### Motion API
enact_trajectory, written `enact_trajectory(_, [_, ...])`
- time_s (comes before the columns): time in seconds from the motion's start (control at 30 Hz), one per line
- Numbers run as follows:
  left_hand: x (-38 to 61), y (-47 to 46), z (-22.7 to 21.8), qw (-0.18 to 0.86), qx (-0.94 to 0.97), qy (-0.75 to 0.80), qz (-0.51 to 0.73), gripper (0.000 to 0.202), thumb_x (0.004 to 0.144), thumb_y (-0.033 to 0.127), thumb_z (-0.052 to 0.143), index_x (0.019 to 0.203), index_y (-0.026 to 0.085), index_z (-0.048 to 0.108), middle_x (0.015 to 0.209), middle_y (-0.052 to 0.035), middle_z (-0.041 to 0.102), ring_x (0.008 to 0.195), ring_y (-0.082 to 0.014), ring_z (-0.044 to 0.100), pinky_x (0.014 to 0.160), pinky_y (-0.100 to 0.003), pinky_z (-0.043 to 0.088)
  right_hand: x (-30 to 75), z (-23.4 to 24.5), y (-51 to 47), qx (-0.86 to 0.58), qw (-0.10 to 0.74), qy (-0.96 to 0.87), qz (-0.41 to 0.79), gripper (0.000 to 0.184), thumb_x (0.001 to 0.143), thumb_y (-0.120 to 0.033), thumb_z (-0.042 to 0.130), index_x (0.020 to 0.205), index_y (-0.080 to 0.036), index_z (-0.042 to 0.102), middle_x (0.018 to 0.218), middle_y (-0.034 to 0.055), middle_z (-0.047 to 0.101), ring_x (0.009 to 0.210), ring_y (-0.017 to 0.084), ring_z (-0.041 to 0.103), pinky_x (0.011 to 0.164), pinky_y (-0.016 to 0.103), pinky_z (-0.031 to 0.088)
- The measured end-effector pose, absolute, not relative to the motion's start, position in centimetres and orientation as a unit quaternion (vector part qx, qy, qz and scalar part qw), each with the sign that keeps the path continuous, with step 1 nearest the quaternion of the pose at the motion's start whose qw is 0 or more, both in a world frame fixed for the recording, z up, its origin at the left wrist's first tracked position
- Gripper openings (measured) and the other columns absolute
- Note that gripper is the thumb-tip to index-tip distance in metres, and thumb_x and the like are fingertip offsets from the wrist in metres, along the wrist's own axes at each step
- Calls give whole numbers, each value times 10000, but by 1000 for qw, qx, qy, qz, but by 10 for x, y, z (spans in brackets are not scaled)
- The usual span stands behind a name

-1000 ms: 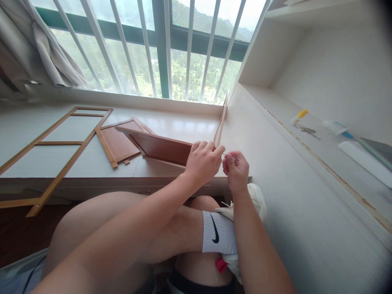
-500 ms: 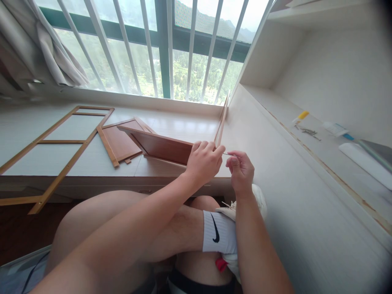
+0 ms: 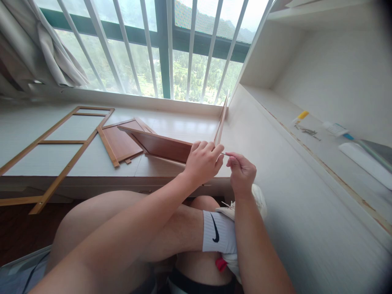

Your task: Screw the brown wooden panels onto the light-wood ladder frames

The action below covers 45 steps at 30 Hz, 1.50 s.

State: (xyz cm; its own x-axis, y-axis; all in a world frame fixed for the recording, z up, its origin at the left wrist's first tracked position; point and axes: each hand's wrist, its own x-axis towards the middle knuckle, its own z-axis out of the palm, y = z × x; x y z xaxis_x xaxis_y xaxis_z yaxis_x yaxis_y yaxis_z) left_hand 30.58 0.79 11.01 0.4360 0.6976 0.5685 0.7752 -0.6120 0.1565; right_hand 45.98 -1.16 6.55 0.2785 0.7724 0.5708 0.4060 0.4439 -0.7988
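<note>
My left hand (image 3: 204, 160) is wrapped over the right end of a reddish-brown wooden panel (image 3: 165, 146), which stands tilted on the white ledge. In my right hand (image 3: 243, 171), thumb and forefinger pinch a thin metal rod (image 3: 225, 154), perhaps a hex key. Its far tip reaches the panel's end beside my left fingers, where the contact is hidden. Left of the panel lies another brown panel piece (image 3: 122, 141) with a wooden edge strip. Behind my hands a thin wooden board (image 3: 221, 120) leans in the corner by the side wall.
An open wooden frame (image 3: 61, 141) lies on the ledge (image 3: 180, 128) at the left, overhanging its front edge. On the right shelf are a yellow-capped item (image 3: 302, 115), small metal pieces (image 3: 307, 131) and a clear packet (image 3: 336, 129). My bent leg and white shoe (image 3: 259, 200) are below my hands.
My right hand has turned slightly and shifted a little to the right and down, still pinching the thin rod. My left hand and the panel stay almost in place.
</note>
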Motion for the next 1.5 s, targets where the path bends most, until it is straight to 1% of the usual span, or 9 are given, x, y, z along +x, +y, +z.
enact_trajectory(0.2, [304,9,109,51,-850,-427,-303,319,964,388,406,1192,224,558,1050,-75,616,1020,-250,515,951,-393,326,458,63,-8,-516,623,-565,159,308,916,-439,546,958,-199,735,646,5,580,608,144,533,579,266,455])
enact_trajectory(0.43, [304,8,109,52,-850,-432,-297,339,962,390,409,1217,220,553,1081,-91,612,1034,-257,513,957,-400,322,453,61,-4,-520,625,-553,180,368,920,-501,511,877,-186,696,600,-11,528,570,135,498,546,253,432])
enact_trajectory(0.73, [304,8,109,52,-853,-430,-292,349,970,400,391,1223,221,552,1098,-88,608,1045,-256,510,966,-403,320,447,69,-7,-527,625,-548,176,420,932,-494,492,661,-185,579,550,-24,475,527,114,421,511,245,362])
enact_trajectory(0.8, [304,8,109,52,-854,-428,-291,343,973,387,387,1223,220,551,1102,-87,609,1042,-254,510,966,-403,320,446,68,-6,-526,641,-517,213,430,908,-510,525,631,-182,547,533,-31,453,497,102,398,468,236,329])
enact_trajectory(0.9, [304,8,109,54,-853,-430,-291,321,973,345,385,1217,222,554,1095,-84,612,1034,-250,512,964,-402,320,445,61,-2,-504,661,-457,318,454,867,-536,573,593,-188,475,497,-50,399,426,78,332,392,222,247])
enact_trajectory(1.03, [305,8,108,57,-853,-430,-291,311,969,303,389,1223,221,549,1095,-83,612,1035,-248,512,961,-400,323,444,56,2,-474,650,-426,413,467,877,-544,548,587,-206,409,450,-77,329,360,62,239,352,220,154])
enact_trajectory(1.13, [306,8,107,60,-853,-429,-292,307,964,300,404,1225,224,548,1103,-80,610,1043,-248,511,961,-397,324,444,58,1,-481,646,-458,376,448,905,-539,508,616,-204,437,470,-70,360,382,73,281,367,220,204])
enact_trajectory(1.3, [306,8,105,60,-851,-428,-297,311,958,285,412,1231,228,548,1101,-78,610,1039,-245,511,960,-396,325,448,63,-4,-536,626,-529,201,405,937,-500,478,692,-188,559,556,-35,470,499,103,419,476,232,341])
enact_trajectory(1.5, [305,8,105,57,-853,-426,-297,318,951,282,420,1238,227,545,1101,-80,608,1038,-248,508,963,-400,323,451,71,-9,-530,607,-587,74,277,959,-351,488,859,-180,681,601,-31,505,554,114,464,578,250,385])
